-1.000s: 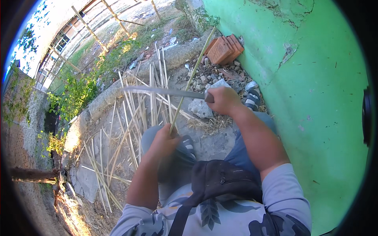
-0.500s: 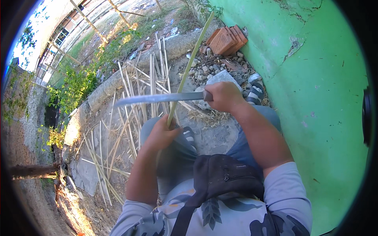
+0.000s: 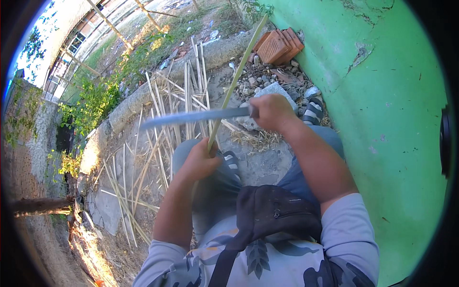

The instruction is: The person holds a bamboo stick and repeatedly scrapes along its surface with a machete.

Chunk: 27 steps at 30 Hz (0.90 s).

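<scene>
My left hand (image 3: pixel 202 160) is closed around the lower part of a long, pale green bamboo strip (image 3: pixel 237 71), which slants up and away to the right. In my right hand (image 3: pixel 273 113) is the dark handle of a machete (image 3: pixel 193 117). Its long blade points left and crosses the strip a little above my left hand. Motion blurs the blade, so I cannot tell whether its edge touches the strip. Beyond my left hand, many split bamboo strips (image 3: pixel 187 91) lie loosely crossed on the ground.
A green wall (image 3: pixel 382 119) rises close on my right. Stacked clay roof tiles (image 3: pixel 278 47), gravel (image 3: pixel 251 83) and a pale stone block (image 3: pixel 277 91) sit ahead. A low concrete edge (image 3: pixel 131 103) borders the strips, with a leafy bush (image 3: pixel 95 95) beyond. A black bag (image 3: pixel 282 210) rests at my lap.
The machete stays across the strip at nearly the same place, both hands keeping their grip. The whole view has shifted slightly.
</scene>
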Each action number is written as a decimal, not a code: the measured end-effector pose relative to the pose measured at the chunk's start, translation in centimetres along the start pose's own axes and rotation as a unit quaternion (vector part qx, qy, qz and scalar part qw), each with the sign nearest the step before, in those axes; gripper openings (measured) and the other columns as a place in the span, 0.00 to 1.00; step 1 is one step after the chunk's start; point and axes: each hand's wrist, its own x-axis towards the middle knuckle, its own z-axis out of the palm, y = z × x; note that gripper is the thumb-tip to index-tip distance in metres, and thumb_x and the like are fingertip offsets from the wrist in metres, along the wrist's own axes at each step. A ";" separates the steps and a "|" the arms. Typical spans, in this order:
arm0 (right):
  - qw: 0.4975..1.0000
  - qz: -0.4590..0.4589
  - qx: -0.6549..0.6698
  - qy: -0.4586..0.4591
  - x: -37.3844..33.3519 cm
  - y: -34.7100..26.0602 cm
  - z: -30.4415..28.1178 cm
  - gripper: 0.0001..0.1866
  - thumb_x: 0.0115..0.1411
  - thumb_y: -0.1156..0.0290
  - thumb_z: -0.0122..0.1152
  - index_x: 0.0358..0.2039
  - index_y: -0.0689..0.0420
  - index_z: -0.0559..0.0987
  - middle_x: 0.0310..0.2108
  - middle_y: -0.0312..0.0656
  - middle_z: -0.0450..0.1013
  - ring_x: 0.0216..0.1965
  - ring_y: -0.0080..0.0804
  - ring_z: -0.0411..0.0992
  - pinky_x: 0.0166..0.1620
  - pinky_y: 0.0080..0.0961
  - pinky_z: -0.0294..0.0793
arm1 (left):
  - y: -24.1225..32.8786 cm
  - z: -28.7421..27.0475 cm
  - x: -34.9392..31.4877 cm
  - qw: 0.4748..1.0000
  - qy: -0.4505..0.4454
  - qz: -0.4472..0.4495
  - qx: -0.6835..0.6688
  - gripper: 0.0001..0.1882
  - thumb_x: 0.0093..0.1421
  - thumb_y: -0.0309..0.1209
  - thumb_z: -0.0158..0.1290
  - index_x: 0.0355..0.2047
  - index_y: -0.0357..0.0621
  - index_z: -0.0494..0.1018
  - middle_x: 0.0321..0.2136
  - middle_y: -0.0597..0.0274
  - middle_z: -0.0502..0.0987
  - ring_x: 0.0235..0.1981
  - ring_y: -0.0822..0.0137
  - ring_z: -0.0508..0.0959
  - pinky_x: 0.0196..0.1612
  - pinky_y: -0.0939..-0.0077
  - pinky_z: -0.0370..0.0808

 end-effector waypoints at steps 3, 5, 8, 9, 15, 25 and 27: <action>0.984 0.094 0.124 0.084 0.6 3.7 1.7 0.09 0.54 0.64 0.66 0.32 0.54 0.81 0.28 0.49 0.79 0.33 0.54 0.78 0.38 0.49 0.76 | 0.7 0.2 0.1 1.000 -0.021 0.008 0.004 0.15 0.51 0.24 0.60 0.37 0.42 0.67 0.24 0.71 0.66 0.26 0.75 0.66 0.29 0.74 0.66; 0.975 0.157 0.128 0.092 1.2 4.4 1.3 0.09 0.55 0.64 0.65 0.33 0.54 0.81 0.29 0.49 0.79 0.34 0.54 0.79 0.38 0.48 0.76 | 0.8 0.1 0.1 1.000 -0.025 -0.001 0.005 0.14 0.52 0.24 0.59 0.37 0.41 0.67 0.24 0.71 0.66 0.26 0.76 0.66 0.29 0.74 0.66; 0.985 0.117 0.085 0.097 0.9 3.8 0.9 0.09 0.54 0.64 0.66 0.31 0.54 0.81 0.28 0.49 0.79 0.33 0.53 0.79 0.38 0.48 0.77 | 0.5 0.5 0.0 1.000 -0.011 -0.008 0.010 0.15 0.52 0.24 0.60 0.37 0.41 0.67 0.23 0.70 0.66 0.25 0.76 0.66 0.28 0.75 0.66; 0.990 0.083 0.057 0.100 0.9 3.2 0.8 0.09 0.54 0.63 0.66 0.30 0.54 0.80 0.27 0.49 0.79 0.33 0.53 0.79 0.39 0.48 0.77 | 0.6 0.5 0.0 1.000 0.001 -0.007 0.017 0.15 0.52 0.25 0.61 0.37 0.41 0.67 0.23 0.70 0.66 0.25 0.76 0.66 0.28 0.74 0.66; 0.999 -0.012 0.033 0.024 0.3 1.6 -0.2 0.08 0.54 0.63 0.66 0.29 0.54 0.80 0.27 0.49 0.78 0.32 0.53 0.78 0.39 0.48 0.77 | 1.0 0.5 -0.3 0.999 -0.001 -0.005 0.036 0.16 0.53 0.25 0.64 0.36 0.42 0.67 0.23 0.71 0.65 0.25 0.76 0.66 0.28 0.74 0.65; 0.988 0.042 0.117 0.089 0.3 1.4 0.3 0.08 0.54 0.64 0.65 0.31 0.54 0.82 0.27 0.51 0.78 0.33 0.55 0.78 0.38 0.48 0.76 | 0.0 -0.4 -0.1 0.999 -0.029 -0.007 -0.011 0.17 0.53 0.24 0.65 0.35 0.44 0.65 0.24 0.73 0.65 0.26 0.77 0.64 0.29 0.77 0.64; 0.999 -0.014 0.035 0.018 0.2 0.1 -0.4 0.08 0.54 0.65 0.64 0.31 0.54 0.82 0.28 0.52 0.79 0.33 0.56 0.78 0.38 0.48 0.76 | 0.0 -0.1 -0.3 1.000 -0.022 0.007 0.000 0.17 0.53 0.24 0.65 0.35 0.44 0.66 0.24 0.73 0.65 0.26 0.77 0.65 0.29 0.77 0.64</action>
